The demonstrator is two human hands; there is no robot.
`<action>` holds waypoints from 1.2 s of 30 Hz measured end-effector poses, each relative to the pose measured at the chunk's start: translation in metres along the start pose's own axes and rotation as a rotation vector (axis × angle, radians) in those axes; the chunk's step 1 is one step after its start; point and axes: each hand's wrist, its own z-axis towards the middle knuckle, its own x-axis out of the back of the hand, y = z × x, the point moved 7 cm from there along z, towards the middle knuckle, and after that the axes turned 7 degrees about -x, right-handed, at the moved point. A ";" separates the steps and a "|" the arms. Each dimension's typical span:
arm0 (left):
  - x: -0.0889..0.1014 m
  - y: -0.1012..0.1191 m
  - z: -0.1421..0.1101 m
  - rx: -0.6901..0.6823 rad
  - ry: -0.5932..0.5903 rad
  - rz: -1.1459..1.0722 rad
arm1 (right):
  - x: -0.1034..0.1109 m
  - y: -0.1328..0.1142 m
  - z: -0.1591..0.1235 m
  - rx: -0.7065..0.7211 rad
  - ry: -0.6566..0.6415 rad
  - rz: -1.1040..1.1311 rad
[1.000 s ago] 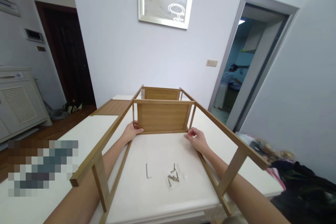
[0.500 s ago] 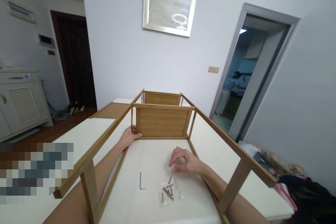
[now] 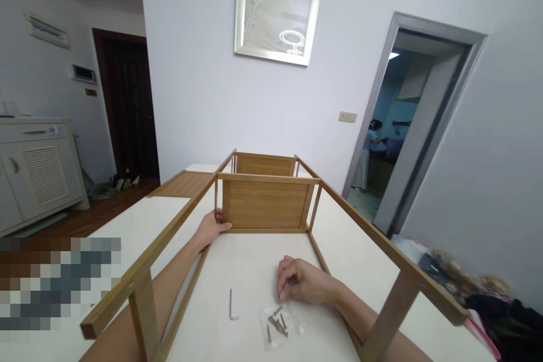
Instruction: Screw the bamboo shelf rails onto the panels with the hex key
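Observation:
A wooden rack frame (image 3: 274,179) with slatted-look panels (image 3: 267,203) lies on its side on the white table (image 3: 237,260). My left hand (image 3: 211,227) is closed around the lower left corner of the nearer panel, thumb along its edge. My right hand (image 3: 305,281) hovers inside the frame with fingers curled and tips pinched together; anything between them is hidden. Just below its fingertips, several screws (image 3: 278,325) lie on a clear plastic bag (image 3: 292,335). To their left is an L-shaped hex key (image 3: 231,304).
Another wooden panel (image 3: 182,184) lies flat at the table's left. The frame's long rails (image 3: 360,226) flank both forearms. Clothes and bags (image 3: 479,283) are heaped at the right. Beyond the doorway (image 3: 382,124) stands a person (image 3: 368,147).
My right hand has left the frame's right corner, come nearer to the screws, and its fingers have closed together. My left hand keeps its hold. The view has tilted up slightly.

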 end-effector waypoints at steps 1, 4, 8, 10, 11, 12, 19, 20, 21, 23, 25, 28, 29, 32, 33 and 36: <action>-0.001 0.000 0.000 0.001 -0.018 -0.004 | 0.007 0.002 0.000 -0.007 0.046 0.049; -0.004 0.000 -0.001 0.003 -0.071 -0.022 | 0.039 0.013 0.000 -0.011 0.270 0.132; -0.005 -0.003 -0.001 0.010 -0.110 -0.032 | 0.099 0.043 -0.012 -0.014 0.718 0.194; -0.005 -0.004 -0.001 0.009 -0.125 -0.029 | 0.120 0.060 -0.019 -0.038 0.887 0.204; -0.006 -0.004 -0.001 0.007 -0.131 -0.026 | 0.128 0.067 -0.021 -0.048 0.952 0.207; -0.006 -0.004 -0.001 0.005 -0.136 -0.023 | 0.133 0.072 -0.022 -0.053 1.002 0.211; -0.010 -0.001 -0.005 -0.019 -0.152 -0.002 | 0.129 0.078 -0.012 -0.001 0.935 0.254; -0.010 -0.001 -0.006 -0.021 -0.154 -0.001 | 0.127 0.078 -0.013 -0.003 0.919 0.264; -0.010 -0.001 -0.008 -0.020 -0.158 0.000 | 0.126 0.078 -0.014 -0.007 0.912 0.274; -0.010 -0.001 -0.012 -0.021 -0.172 -0.006 | 0.124 0.079 -0.019 -0.019 0.907 0.296; -0.008 0.000 -0.019 -0.025 -0.191 -0.010 | 0.120 0.079 -0.024 -0.028 0.905 0.325; 0.000 0.001 -0.032 -0.027 -0.225 -0.003 | 0.109 0.081 -0.032 -0.037 0.900 0.377; 0.004 0.000 -0.037 -0.022 -0.231 0.010 | 0.103 0.081 -0.035 -0.041 0.894 0.398; 0.015 -0.001 -0.050 -0.005 -0.230 0.060 | 0.087 0.082 -0.043 -0.050 0.861 0.474; 0.018 -0.001 -0.053 0.000 -0.227 0.077 | 0.083 0.082 -0.046 -0.051 0.849 0.504; 0.021 0.001 -0.059 0.014 -0.220 0.111 | 0.078 0.083 -0.053 -0.052 0.832 0.605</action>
